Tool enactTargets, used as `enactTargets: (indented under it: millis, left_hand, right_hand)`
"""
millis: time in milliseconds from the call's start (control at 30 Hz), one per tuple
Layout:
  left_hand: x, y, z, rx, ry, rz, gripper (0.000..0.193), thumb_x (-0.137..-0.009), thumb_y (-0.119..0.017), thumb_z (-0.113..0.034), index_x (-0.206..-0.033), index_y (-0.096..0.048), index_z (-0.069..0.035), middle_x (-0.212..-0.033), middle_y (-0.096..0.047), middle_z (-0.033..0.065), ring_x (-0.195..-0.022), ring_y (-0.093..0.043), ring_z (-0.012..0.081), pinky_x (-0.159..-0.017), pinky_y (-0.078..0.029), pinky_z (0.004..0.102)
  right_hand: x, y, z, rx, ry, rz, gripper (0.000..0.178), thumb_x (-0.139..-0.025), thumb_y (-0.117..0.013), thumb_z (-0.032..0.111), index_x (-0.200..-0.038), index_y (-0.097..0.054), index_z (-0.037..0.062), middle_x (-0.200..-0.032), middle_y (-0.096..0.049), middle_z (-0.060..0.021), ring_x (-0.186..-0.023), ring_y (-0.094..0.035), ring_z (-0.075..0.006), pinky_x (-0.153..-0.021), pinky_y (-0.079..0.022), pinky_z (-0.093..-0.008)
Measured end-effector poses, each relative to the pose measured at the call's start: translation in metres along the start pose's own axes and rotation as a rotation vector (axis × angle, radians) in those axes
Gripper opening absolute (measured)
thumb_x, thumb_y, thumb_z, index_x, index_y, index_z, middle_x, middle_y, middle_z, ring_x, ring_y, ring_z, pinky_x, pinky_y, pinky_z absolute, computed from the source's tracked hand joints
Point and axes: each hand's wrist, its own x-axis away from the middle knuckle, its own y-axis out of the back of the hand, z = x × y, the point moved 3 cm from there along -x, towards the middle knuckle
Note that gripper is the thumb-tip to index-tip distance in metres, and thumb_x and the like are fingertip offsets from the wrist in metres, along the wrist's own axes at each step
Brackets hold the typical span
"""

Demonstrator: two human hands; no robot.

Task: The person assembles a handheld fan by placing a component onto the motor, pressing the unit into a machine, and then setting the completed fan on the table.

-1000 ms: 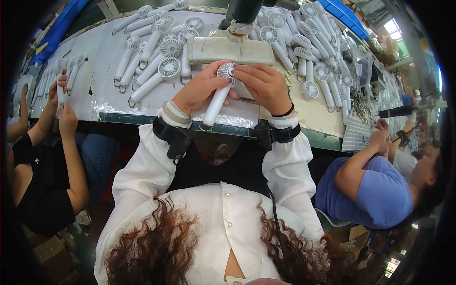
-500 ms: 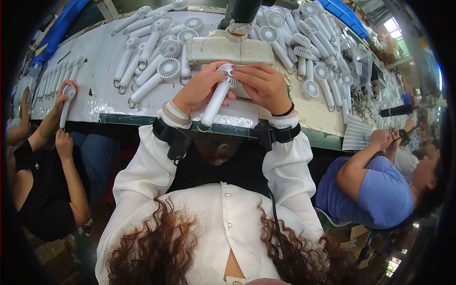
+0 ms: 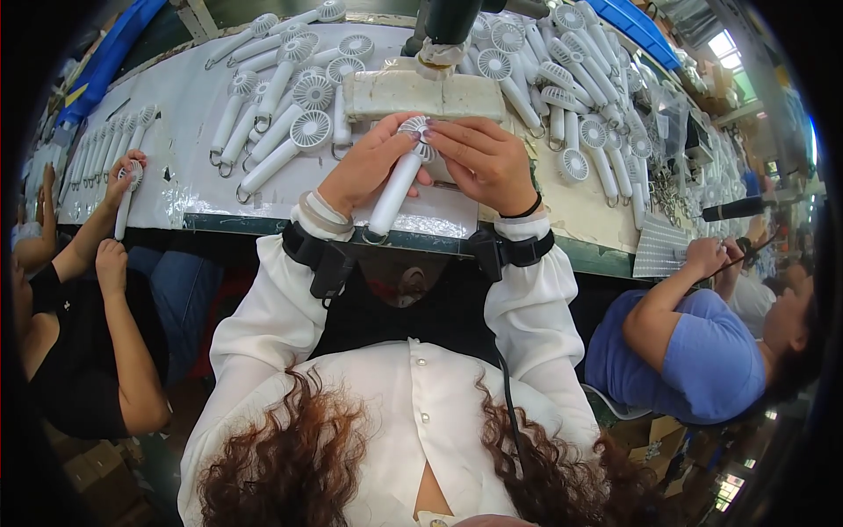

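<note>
A white handheld fan (image 3: 396, 198) lies between my hands, its round grille at the top and its handle slanting down toward me, with a metal ring at the lower end. My left hand (image 3: 370, 164) is wrapped round the fan's head and upper handle from the left. At the right side of the grille, my right hand (image 3: 488, 160) is closed with its fingertips pressed on the head's face. Whether those fingertips pinch a small part there is hidden. The hands rest just above the table's near edge, before a pale block (image 3: 378, 95).
White fans (image 3: 283, 154) lie in a loose group at the left, with a larger pile (image 3: 575, 66) at the right. A dark machine column (image 3: 450, 22) stands over the block. Co-workers sit on both sides; the left one holds a fan (image 3: 124, 202). A blue bin (image 3: 637, 33) is behind.
My hands stay in place on the fan; the right fingertips have shifted slightly over the grille. The left co-worker's fan has moved a little.
</note>
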Motion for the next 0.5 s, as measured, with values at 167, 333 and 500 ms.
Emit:
enactTargets:
  millis: [167,333,500]
  left_hand:
    - [0.0004,0.0006,-0.0005,0.011,-0.005,0.003,0.041,-0.1,-0.043,-0.019,-0.137,-0.034,-0.005,-0.102,-0.058,0.0117,-0.076,-0.067,0.02,-0.057,-0.057,0.0303]
    - [0.0003,-0.0007,0.0004,-0.025,-0.009,-0.026,0.041,-0.1,-0.04,-0.018,-0.139,-0.035,-0.007,-0.099,-0.06,0.011,-0.074,-0.066,0.0177,-0.055,-0.056,0.0281]
    - [0.002,-0.0046,-0.003,-0.046,0.001,-0.089,0.039,-0.1,-0.039,-0.019,-0.138,-0.038,-0.009,-0.085,-0.063,0.0094,-0.065,-0.063,0.0141,-0.052,-0.054,0.025]
  right_hand:
    - [-0.0008,-0.0002,0.0009,-0.007,-0.009,0.011,0.04,-0.066,-0.068,-0.003,-0.103,-0.071,0.0119,-0.108,-0.069,-0.0019,-0.092,-0.066,-0.0222,-0.071,-0.057,-0.03]
    - [0.0004,-0.0012,-0.0008,-0.007,0.006,0.013,0.039,-0.067,-0.068,-0.001,-0.104,-0.07,0.0118,-0.108,-0.069,-0.0016,-0.093,-0.066,-0.0215,-0.071,-0.056,-0.0306]
    - [-0.0001,-0.0012,0.0016,-0.016,-0.019,0.023,0.04,-0.067,-0.067,-0.002,-0.104,-0.071,0.0115,-0.108,-0.069,-0.0024,-0.092,-0.066,-0.0228,-0.072,-0.057,-0.0306]
